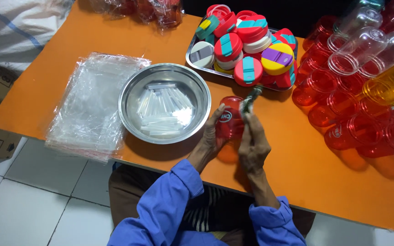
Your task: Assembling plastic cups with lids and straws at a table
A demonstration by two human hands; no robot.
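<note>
Red translucent plastic cup (230, 122) lies on its side on the orange bench (297, 173), just right of the round stainless-steel bowl (164, 103), and that bowl serves as the landmark for everything else. The left hand (211, 136) wraps its grip around the cup's near wall, fingers curled over the smooth curved side, while the right hand (253, 141) pinches a small dark cloth or brush (251, 99) against the cup's far end; what that piece is made of I cannot tell, since it is blurred. The likeliest slip, as I judge it, is the cup rolling or squirting out of the left hand's hold: the plastic is glossy and round, and pressure from the right hand pushes it toward the bowl's rim. A hard squeeze could also flex the thin wall. Inside the bowl lie short clear plastic tubes (165, 109), slick and light, easily scattered if the bowl is bumped. Left of the bowl sits a limp stack of clear plastic bags (90, 105), crinkled and shiny. Behind the bowl to the right, a metal tray (192, 58) holds domed lids in red, teal, yellow and white (247, 45). Farther right of the bowl, heaped red, clear and yellow cups (356, 91) lie loosely piled and could tumble if jostled.
</note>
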